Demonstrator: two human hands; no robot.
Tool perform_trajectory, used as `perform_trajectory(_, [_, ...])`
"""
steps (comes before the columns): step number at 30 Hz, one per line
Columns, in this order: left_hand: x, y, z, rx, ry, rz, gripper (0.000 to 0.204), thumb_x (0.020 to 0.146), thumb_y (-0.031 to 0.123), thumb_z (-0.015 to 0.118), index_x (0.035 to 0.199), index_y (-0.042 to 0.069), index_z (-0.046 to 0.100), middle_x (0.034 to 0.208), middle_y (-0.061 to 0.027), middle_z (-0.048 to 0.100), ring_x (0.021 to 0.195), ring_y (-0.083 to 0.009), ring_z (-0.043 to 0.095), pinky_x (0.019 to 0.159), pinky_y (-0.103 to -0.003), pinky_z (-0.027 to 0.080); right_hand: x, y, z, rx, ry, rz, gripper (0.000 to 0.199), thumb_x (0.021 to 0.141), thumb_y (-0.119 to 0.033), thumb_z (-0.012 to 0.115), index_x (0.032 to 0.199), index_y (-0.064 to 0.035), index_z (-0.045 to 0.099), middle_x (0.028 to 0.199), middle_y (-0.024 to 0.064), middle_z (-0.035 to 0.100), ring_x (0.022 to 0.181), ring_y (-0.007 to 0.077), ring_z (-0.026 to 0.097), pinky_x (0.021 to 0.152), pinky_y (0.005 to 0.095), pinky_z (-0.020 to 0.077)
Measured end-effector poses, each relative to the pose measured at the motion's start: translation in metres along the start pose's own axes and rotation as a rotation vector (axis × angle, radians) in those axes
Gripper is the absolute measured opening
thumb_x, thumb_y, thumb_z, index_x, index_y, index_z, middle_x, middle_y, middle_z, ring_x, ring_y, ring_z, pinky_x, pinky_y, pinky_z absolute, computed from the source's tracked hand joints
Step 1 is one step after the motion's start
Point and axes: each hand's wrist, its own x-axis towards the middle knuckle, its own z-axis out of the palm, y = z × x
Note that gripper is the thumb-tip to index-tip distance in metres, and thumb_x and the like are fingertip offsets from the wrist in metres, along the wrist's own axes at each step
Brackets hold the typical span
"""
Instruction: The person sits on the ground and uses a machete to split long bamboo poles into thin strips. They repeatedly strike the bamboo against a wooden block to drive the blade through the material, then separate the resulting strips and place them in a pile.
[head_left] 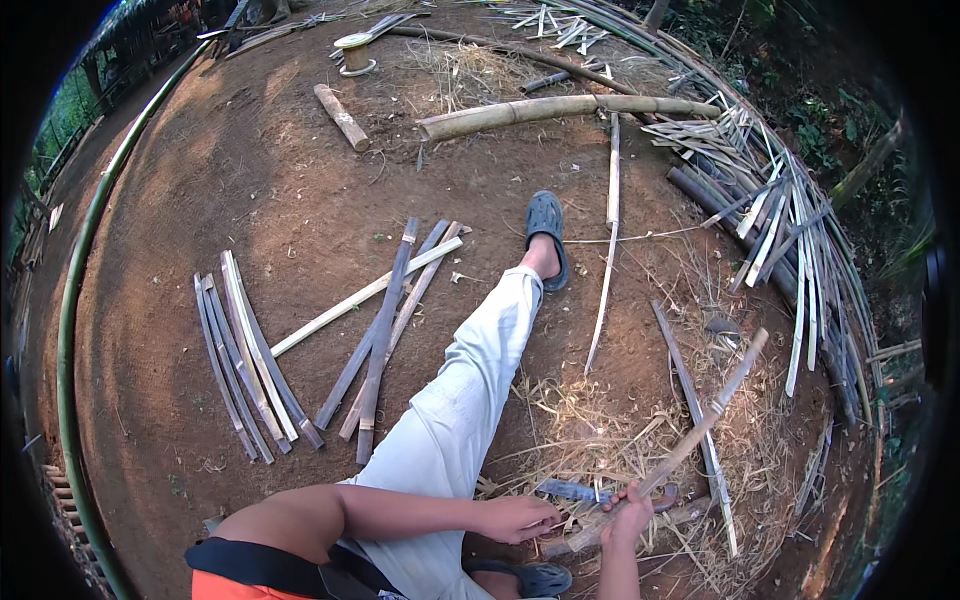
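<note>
At the lower right, my right hand (628, 515) is closed round the lower part of a bamboo strip (706, 417), which slants up and away to the right. My left hand (520, 520) is just left of it, fingers curled together; what they hold, if anything, is too small to make out. Between and under the hands lies a short piece of wood (572, 541). A knife with a dark blade (572, 490) and a brown handle (665, 497) lies just beyond, partly hidden by my right hand. Another bamboo strip (693, 405) rests on the ground beneath the held one.
Pale shavings (585, 425) cover the dirt round my hands. Crossed bamboo strips (382, 330) and a row of strips (240, 350) lie left of my outstretched leg. Farther off are a thick bamboo pole (560, 109), a short log (341, 117), a spool (354, 55) and piled strips (790, 230).
</note>
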Motion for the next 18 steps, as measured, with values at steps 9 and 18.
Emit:
perform_trajectory(9, [-0.032,0.014,-0.101,0.777,0.04,-0.078,0.028,0.09,0.025,0.061,0.107,0.004,0.058,0.111,-0.0135,0.059,0.121,-0.0308,0.05,0.101,-0.045,0.038,0.079,0.0,-0.144,0.249,0.797,-0.259,0.019,0.099,-0.016,0.048,0.09,-0.0017,0.056,0.075,0.0048,0.055,0.063,0.0152,0.055,0.053,0.0293,0.0471])
perform_trajectory(18, [-0.052,-0.023,-0.142,0.631,0.679,-0.177,0.015,0.08,0.012,0.066,0.091,0.006,0.059,0.105,-0.0066,0.057,0.106,-0.0241,0.055,0.094,-0.039,0.039,0.191,-0.017,-0.027,-0.187,0.867,-0.238,0.021,0.091,-0.009,0.059,0.094,0.0121,0.061,0.092,0.0172,0.065,0.072,0.0268,0.067,0.053,0.0346,0.0548])
